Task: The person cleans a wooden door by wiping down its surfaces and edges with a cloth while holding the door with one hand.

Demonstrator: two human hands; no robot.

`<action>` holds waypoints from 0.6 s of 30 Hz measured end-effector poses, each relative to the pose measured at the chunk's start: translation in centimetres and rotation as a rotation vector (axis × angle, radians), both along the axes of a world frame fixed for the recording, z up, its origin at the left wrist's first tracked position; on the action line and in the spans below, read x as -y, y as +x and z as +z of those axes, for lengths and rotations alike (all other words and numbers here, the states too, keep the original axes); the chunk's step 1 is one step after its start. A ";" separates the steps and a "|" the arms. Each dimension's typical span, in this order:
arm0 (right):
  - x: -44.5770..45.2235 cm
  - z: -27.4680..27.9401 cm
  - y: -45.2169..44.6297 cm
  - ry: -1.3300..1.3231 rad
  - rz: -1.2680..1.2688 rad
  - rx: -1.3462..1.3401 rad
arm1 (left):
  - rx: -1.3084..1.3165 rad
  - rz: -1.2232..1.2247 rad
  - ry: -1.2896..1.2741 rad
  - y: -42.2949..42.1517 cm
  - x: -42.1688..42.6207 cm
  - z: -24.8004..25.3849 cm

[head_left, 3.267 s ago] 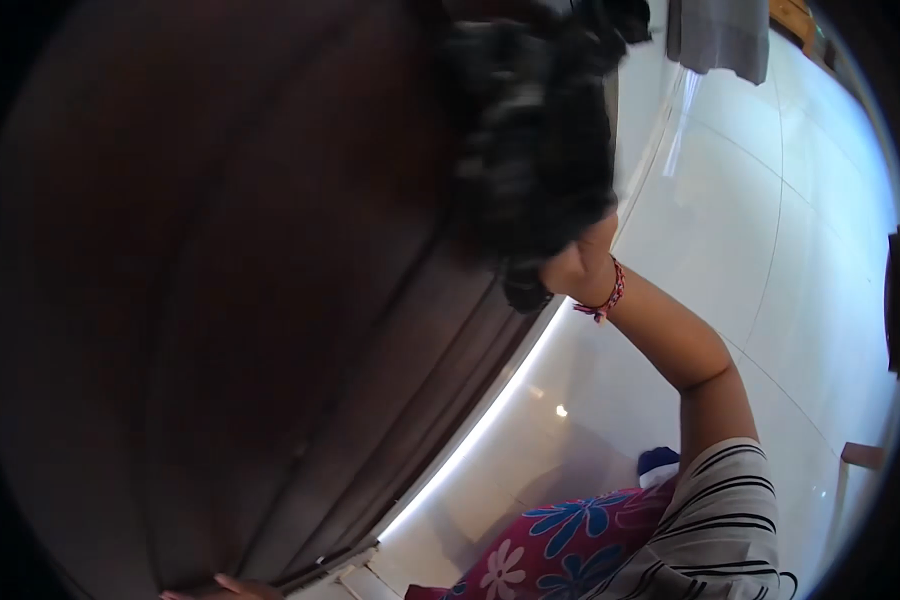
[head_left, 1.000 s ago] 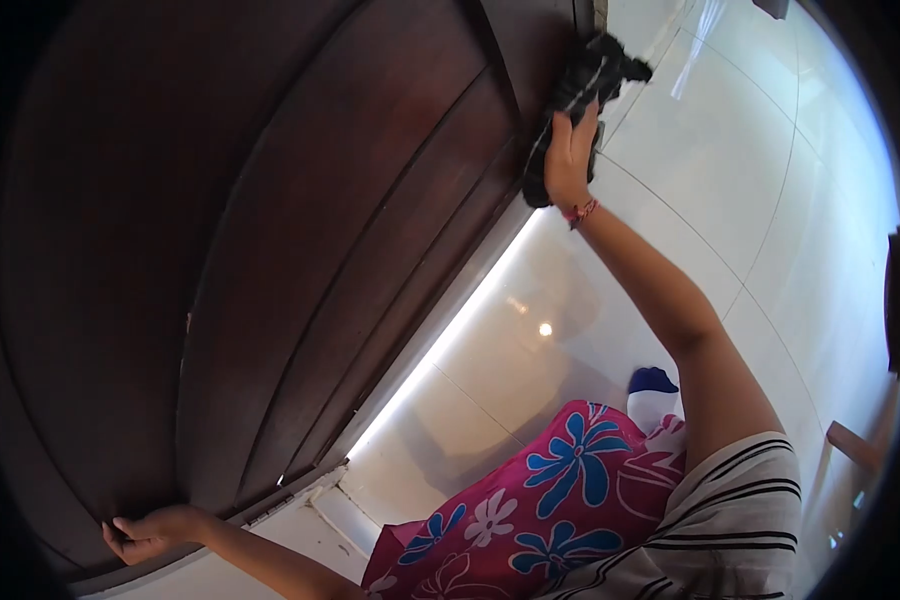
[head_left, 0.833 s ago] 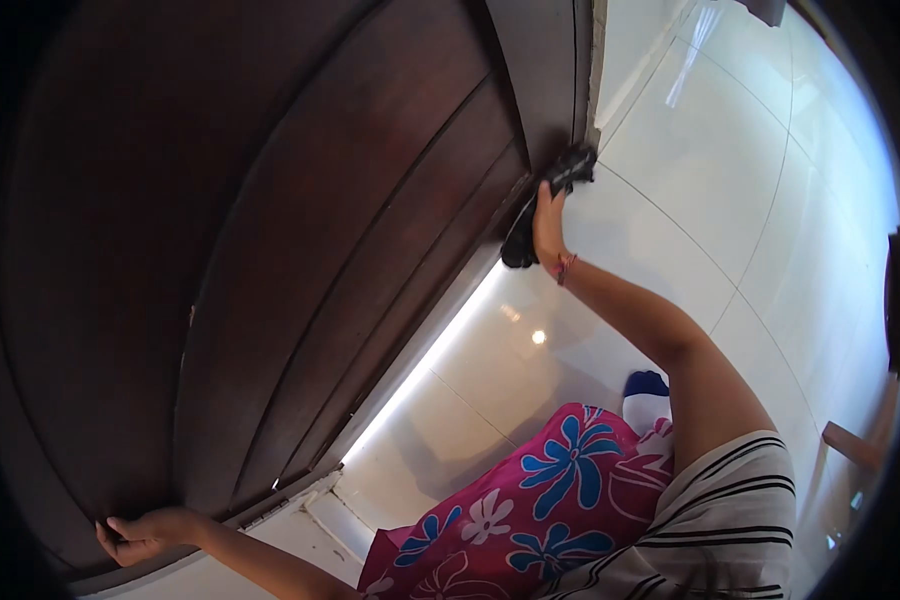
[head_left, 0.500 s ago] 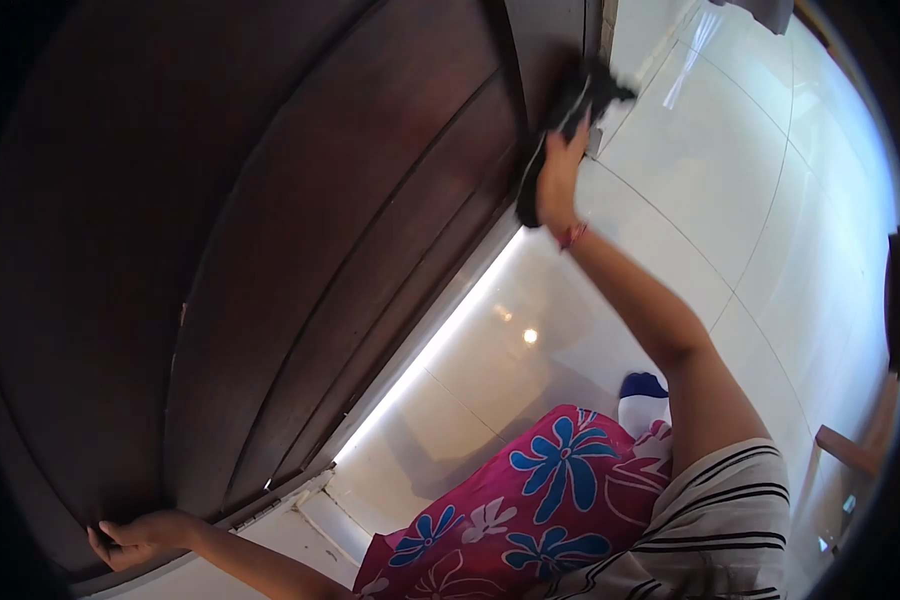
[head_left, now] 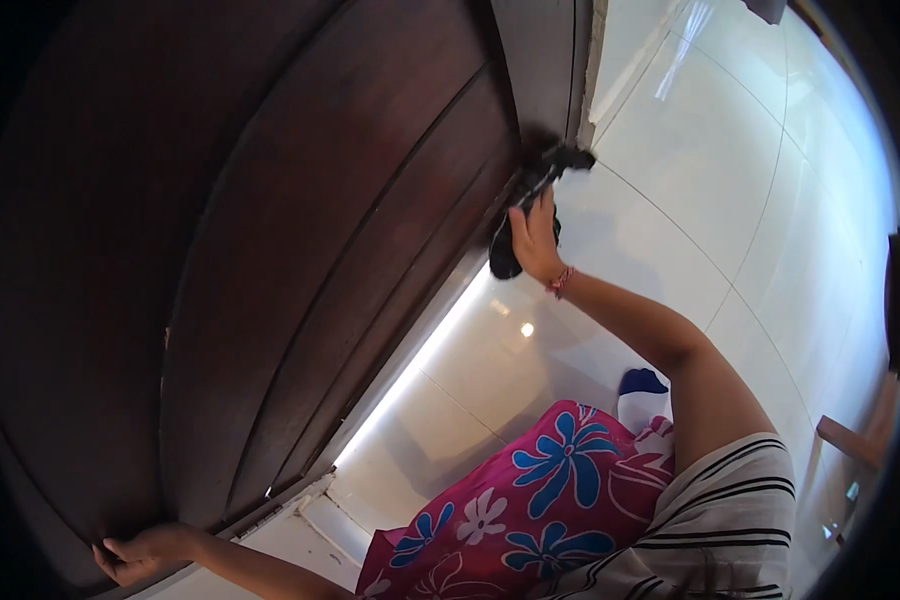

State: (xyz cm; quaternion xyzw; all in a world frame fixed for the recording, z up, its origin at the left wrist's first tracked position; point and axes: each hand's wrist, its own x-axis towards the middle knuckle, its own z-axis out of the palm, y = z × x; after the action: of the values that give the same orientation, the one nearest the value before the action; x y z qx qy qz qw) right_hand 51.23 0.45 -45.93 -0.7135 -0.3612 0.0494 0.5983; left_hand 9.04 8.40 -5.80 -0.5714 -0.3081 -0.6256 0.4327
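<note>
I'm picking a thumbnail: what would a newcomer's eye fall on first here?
Probably the magenta garment with big blue and white flowers, at bottom centre. Likely next, the dark door filling the left side, and the right hand on a black cloth by its lower edge, above and right of centre.

I count two bare hands here, one left hand (head_left: 155, 555) and one right hand (head_left: 538, 240), one crumpled black cloth (head_left: 507, 258), one dark brown wooden door (head_left: 270, 220), one reddish braided bracelet (head_left: 560, 282), one navy-and-white sock (head_left: 643, 388), one white shirt with black stripes (head_left: 730, 515), and one magenta garment (head_left: 515, 480) showing three large blue printed flowers (head_left: 566, 452).
</note>
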 end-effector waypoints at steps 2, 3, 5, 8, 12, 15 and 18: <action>-1.8 3.9 2.6 0.136 -0.090 0.182 | 0.016 -0.007 -0.015 0.2 0.0 0.0; -2.5 5.8 3.9 0.177 -0.152 0.249 | 0.025 -0.012 -0.021 0.2 -0.1 -0.1; -3.2 8.7 5.8 0.259 -0.192 0.329 | 0.020 -0.025 -0.012 -0.1 -0.3 -0.1; -3.1 10.2 6.5 0.377 -0.163 0.239 | 0.016 -0.006 -0.004 -0.2 -0.3 0.0; -3.1 3.3 3.6 0.234 -0.286 -0.288 | 0.060 0.056 -0.032 0.0 0.0 -0.2; -0.8 0.0 -0.4 -0.045 -0.122 -0.458 | 0.014 -0.016 -0.006 -0.2 -0.4 -0.1; -1.0 1.3 -1.0 0.028 -0.088 -0.177 | 0.038 0.008 -0.011 0.5 -0.2 -0.2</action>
State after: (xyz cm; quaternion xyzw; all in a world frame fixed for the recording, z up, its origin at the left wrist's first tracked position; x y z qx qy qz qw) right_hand 50.18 1.41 -44.58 -0.7133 -0.2756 0.0809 0.6393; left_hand 9.51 8.59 -5.97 -0.5605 -0.3220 -0.6328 0.4262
